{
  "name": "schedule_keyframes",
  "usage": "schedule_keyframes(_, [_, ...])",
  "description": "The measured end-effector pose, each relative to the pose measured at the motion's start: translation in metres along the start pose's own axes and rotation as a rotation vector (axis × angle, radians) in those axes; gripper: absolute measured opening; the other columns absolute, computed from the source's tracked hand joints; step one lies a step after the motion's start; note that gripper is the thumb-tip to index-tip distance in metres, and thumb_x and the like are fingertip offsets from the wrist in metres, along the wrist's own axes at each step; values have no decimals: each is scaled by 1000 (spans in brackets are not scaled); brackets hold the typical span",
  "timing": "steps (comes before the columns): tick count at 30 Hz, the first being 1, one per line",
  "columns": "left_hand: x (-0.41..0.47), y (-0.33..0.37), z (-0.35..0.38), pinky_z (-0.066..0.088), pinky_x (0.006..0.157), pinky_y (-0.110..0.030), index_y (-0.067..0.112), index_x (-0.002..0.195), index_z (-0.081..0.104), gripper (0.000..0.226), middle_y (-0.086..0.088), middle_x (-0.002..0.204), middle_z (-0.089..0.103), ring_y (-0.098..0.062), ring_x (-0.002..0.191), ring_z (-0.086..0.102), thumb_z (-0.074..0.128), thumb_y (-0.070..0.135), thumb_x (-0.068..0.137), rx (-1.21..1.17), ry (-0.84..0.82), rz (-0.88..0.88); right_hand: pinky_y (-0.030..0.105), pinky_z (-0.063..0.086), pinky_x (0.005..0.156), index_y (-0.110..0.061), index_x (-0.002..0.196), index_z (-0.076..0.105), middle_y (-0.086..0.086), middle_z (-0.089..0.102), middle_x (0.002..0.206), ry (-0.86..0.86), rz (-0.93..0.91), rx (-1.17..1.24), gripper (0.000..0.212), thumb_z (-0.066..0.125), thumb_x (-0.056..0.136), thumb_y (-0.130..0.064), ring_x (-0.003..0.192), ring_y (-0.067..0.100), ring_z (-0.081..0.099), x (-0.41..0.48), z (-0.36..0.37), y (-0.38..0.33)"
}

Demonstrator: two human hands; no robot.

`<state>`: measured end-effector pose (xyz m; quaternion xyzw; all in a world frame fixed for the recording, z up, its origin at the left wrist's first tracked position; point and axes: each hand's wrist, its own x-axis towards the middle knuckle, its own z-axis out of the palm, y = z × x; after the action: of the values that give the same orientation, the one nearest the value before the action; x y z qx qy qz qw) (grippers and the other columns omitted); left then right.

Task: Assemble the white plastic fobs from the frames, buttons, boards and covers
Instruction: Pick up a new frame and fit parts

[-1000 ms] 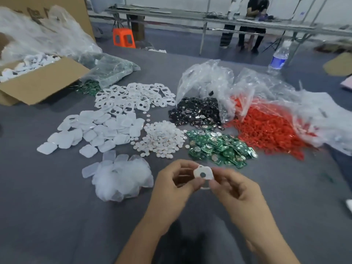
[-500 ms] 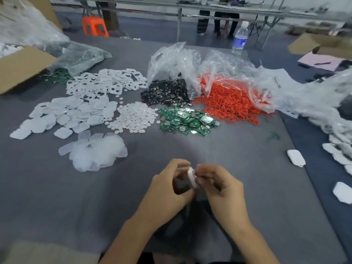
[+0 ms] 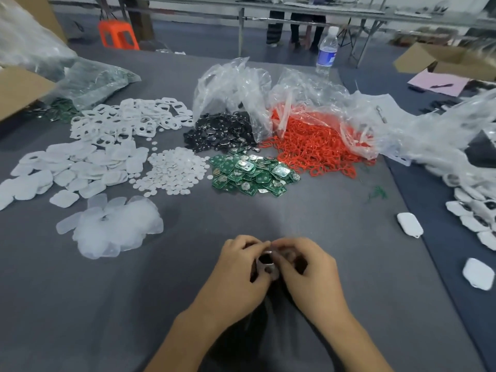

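Left hand [image 3: 239, 277] and right hand [image 3: 311, 275] have closed in, both pinching the fob [image 3: 266, 265] over the table's [image 3: 322, 224] near edge; light, stiff, probably slick, best gripped by its rim.

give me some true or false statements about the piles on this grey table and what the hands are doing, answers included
1. The left hand and the right hand both grip one small white plastic fob piece between their fingers. True.
2. The pile of green circuit boards lies left of the pile of small round white buttons. False: the boards lie to the right of the buttons.
3. The red plastic rings spill out of a clear plastic bag. True.
4. The clear plastic water bottle lies on its side. False: it stands upright, beyond the bags.
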<state>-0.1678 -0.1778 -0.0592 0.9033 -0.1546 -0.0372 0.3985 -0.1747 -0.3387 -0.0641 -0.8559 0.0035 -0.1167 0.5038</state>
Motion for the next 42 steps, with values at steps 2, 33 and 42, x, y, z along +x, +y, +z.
schedule_keyframes(2, [14,7,0,33,98,-4,25,134,64,41,17,122,53,1,116,48,62,17,94,-42,54,13,8,44,62,-34,88,75,-12,70,78,107,36,-13,23,77,84,-11,72,5,64,22,-8,9])
schedule_keyframes(33, [229,46,60,39,111,-31,3,151,45,49,-18,134,61,-29,127,56,50,3,103,-233,150,-13,9,36,98,-8,97,77,8,69,113,519,-150,-257,10,71,89,-6,109,18,61,180,-29,65])
schedule_keyframes(42, [195,43,54,54,53,-22,6,121,68,26,-8,84,65,-4,56,61,53,0,101,-379,75,70,6,45,76,-28,98,76,-22,73,89,431,38,-62,16,66,93,-17,83,-6,66,136,-39,55])
